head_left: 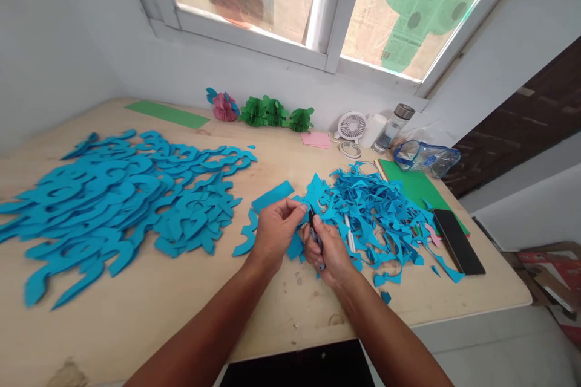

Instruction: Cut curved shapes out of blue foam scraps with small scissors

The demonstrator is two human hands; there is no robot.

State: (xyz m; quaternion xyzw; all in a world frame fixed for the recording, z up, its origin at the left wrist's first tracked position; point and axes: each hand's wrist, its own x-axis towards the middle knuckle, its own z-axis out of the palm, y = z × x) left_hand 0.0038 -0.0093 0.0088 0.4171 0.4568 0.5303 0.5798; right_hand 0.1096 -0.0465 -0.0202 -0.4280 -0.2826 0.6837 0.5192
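My left hand [275, 231] is closed in a pinch on a piece of blue paper [296, 246] at the middle of the wooden table [149, 308]. My right hand [327, 251] sits right beside it, wrapped round dark scissors [314, 227] whose blades point up into the paper. A flat blue strip [273, 196] lies just beyond my left hand. To the left spreads a wide layer of cut blue curved shapes [122, 199]. To the right lies a heap of blue paper offcuts [370, 208].
A black phone [457, 240] and green sheets [415, 186] lie at the right edge. Along the wall stand green and pink paper flowers [267, 112], a small white fan [351, 126], a bottle [394, 126], tape rolls [350, 150], a plastic pouch [426, 158]. A green strip [167, 113] lies far left.
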